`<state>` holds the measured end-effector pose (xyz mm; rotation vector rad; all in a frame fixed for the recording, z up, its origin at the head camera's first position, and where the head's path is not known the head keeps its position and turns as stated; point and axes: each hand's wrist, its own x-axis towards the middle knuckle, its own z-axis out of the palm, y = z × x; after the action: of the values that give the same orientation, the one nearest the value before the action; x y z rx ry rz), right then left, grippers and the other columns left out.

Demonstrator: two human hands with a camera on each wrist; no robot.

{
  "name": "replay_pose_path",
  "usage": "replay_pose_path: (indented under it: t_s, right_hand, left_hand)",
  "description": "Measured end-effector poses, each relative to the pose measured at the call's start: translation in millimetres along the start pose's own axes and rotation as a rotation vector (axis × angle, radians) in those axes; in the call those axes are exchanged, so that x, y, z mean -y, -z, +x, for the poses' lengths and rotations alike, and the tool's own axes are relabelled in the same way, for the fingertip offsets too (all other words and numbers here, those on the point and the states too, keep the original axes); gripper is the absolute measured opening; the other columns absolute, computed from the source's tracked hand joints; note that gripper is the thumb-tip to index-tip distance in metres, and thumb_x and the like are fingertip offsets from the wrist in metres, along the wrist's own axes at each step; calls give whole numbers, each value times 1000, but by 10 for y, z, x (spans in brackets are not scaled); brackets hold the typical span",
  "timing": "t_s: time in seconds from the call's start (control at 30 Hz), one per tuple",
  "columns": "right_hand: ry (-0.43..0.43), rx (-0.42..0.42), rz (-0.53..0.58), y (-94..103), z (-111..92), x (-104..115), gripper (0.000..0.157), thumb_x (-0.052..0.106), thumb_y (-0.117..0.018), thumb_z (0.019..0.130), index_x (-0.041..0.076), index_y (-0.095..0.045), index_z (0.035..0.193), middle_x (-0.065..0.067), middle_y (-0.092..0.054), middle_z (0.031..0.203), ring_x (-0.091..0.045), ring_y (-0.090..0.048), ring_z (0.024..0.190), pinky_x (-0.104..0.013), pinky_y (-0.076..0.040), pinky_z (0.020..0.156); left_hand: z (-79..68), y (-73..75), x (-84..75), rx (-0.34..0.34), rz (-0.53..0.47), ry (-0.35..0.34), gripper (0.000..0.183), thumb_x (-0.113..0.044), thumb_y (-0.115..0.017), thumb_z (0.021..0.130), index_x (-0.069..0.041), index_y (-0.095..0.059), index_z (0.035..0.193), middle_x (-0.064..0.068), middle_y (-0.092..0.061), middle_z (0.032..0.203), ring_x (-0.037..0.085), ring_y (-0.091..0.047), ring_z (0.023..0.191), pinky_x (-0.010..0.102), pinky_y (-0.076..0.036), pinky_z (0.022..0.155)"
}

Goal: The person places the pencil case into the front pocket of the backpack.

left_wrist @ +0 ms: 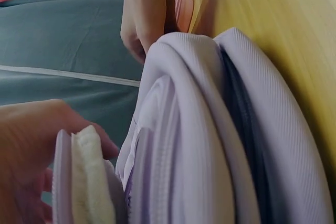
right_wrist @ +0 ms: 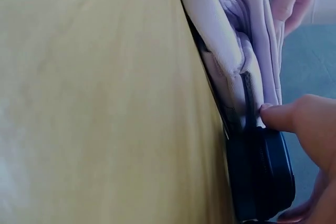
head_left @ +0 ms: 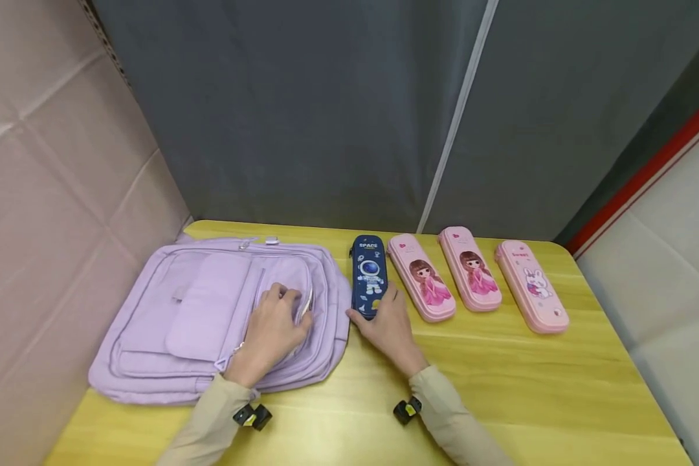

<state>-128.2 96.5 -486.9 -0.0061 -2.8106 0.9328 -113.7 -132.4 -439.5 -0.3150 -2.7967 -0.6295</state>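
Note:
A lavender backpack [head_left: 210,298] lies flat on the left of the table. My left hand [head_left: 272,333] holds the edge of its unzipped front pocket; in the left wrist view the pocket flap [left_wrist: 64,182], with a pale lining, stands between thumb and fingers. Just right of the bag, a navy pencil case [head_left: 368,268] with an astronaut and the word SPACE lies flat. My right hand [head_left: 389,327] grips its near end, thumb on the left and fingers on the right. The right wrist view shows the case's dark zipped side [right_wrist: 262,174] close to the bag.
Right of the navy case lie two pink pencil cases with a doll print, one nearer [head_left: 422,278] and one farther right [head_left: 470,268]. A pink rabbit pencil case [head_left: 532,287] lies beyond them. A grey curtain [head_left: 303,129] hangs behind the yellow wooden table [head_left: 501,388].

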Motion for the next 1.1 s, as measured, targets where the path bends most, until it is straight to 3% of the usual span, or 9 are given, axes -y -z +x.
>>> replay_pose_path:
  t_s: [0.13,0.33,0.5,0.63,0.93,1.1]
  right_hand:
    - [-51,-37,1,15,2,-6,96,53,-88,71,-15,-48,127,-24,-55,106,-32,-54,92,-45,-55,79]
    - [-120,-50,59,53,17,-57,90,49,-90,68,-12,-56,125,-24,-60,108,-33,-59,91,-44,-56,79]
    - [-74,-123,119,80,-2,-112,77,44,-89,69,-7,-63,120,-21,-68,101,-32,-63,89,-43,-54,77]
    - [-40,-157,170,107,-16,-125,78,43,-88,69,-6,-62,125,-20,-68,104,-32,-62,92,-43,-53,79]
    - [8,-106,320,230,-61,-36,77,41,-91,68,3,-63,129,-15,-69,117,-28,-64,102,-42,-54,90]
    - [48,-48,340,268,-99,7,79,42,-91,68,2,-62,130,-14,-69,118,-26,-64,102,-43,-57,90]
  left_hand:
    - [1,0,43,-89,-51,-18,29,-17,-78,76,-2,-74,100,16,-67,100,38,-64,89,51,-57,80]
    - [0,-14,87,-187,-106,-47,15,-11,-73,78,-1,-74,89,12,-72,86,33,-69,76,49,-59,69]
    - [-2,-28,117,-286,-143,-62,11,-6,-71,76,0,-75,85,9,-69,75,25,-66,64,45,-56,59]
    - [-9,-22,135,-312,-188,-50,11,-5,-72,76,-1,-76,86,9,-70,75,22,-66,64,42,-56,60]
    - [-38,-1,190,-386,-279,8,9,-6,-71,79,-3,-75,86,12,-75,79,22,-71,65,41,-60,61]
    - [-27,26,221,-457,-327,17,8,-4,-70,79,-1,-75,85,14,-75,77,23,-71,62,29,-61,56]
